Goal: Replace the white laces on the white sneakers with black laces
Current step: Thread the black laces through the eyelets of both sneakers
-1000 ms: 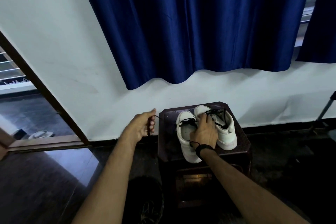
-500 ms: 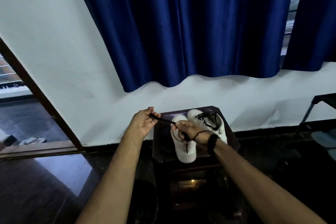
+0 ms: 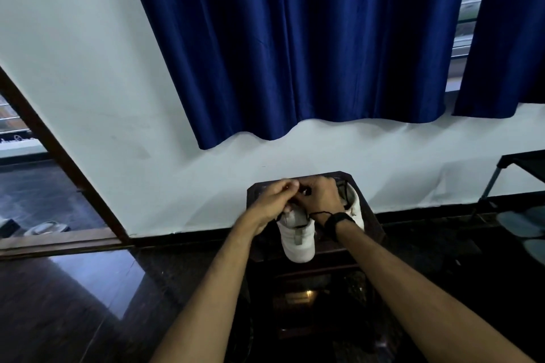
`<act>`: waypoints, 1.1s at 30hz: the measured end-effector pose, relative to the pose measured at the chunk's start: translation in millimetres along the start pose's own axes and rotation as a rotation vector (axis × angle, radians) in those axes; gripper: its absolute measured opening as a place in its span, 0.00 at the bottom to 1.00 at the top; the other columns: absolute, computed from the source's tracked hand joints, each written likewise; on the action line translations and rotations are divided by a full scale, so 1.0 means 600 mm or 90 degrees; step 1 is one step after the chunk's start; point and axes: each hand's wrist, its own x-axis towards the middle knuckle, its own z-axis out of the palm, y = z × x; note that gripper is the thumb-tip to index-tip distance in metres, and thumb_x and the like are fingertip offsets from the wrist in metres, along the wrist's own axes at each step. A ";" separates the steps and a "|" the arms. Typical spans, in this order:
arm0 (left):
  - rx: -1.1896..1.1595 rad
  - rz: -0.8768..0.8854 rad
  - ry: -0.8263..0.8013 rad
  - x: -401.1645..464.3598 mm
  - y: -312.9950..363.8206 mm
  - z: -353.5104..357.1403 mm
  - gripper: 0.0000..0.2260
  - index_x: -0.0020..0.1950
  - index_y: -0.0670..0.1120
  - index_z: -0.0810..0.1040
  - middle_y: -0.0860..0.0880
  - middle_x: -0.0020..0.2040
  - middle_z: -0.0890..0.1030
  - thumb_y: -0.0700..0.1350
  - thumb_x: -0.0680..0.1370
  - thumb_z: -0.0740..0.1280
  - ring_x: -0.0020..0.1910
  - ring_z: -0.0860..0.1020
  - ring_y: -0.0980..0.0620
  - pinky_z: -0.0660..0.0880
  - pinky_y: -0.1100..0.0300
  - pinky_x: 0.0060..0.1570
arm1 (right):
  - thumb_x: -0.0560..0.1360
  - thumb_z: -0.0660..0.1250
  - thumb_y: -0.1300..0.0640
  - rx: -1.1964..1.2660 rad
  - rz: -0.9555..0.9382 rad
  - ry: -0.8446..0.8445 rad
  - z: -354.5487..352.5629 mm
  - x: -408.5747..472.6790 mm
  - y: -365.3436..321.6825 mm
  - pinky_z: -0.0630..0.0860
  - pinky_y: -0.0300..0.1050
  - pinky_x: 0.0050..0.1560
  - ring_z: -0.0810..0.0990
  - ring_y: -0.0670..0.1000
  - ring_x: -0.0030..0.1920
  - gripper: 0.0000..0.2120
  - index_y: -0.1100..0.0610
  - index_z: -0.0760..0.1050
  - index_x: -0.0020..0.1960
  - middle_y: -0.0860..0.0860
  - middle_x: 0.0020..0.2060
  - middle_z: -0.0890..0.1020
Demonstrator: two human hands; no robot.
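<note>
Tying off the black lace [image 3: 298, 222] on the near white sneaker [image 3: 298, 242], left hand [image 3: 272, 200] and right hand [image 3: 320, 194] both pinch it; next, probably cinching the knot.

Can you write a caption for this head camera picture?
Both hands pinch a black lace over the left white sneaker on a dark stool.

Two white sneakers are sitting side by side; the left sneaker [image 3: 298, 237] is pointing toe toward the viewer; the right sneaker [image 3: 354, 205] is lying mostly hidden; a black lace [image 3: 303, 222] is trailing across the left one.
</note>
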 end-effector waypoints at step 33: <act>0.645 0.135 0.332 0.069 -0.132 0.064 0.08 0.44 0.49 0.81 0.46 0.41 0.83 0.49 0.77 0.63 0.49 0.79 0.44 0.67 0.50 0.48 | 0.75 0.69 0.55 0.112 0.297 0.076 0.085 -0.036 0.095 0.75 0.42 0.50 0.82 0.54 0.49 0.08 0.57 0.84 0.50 0.55 0.46 0.85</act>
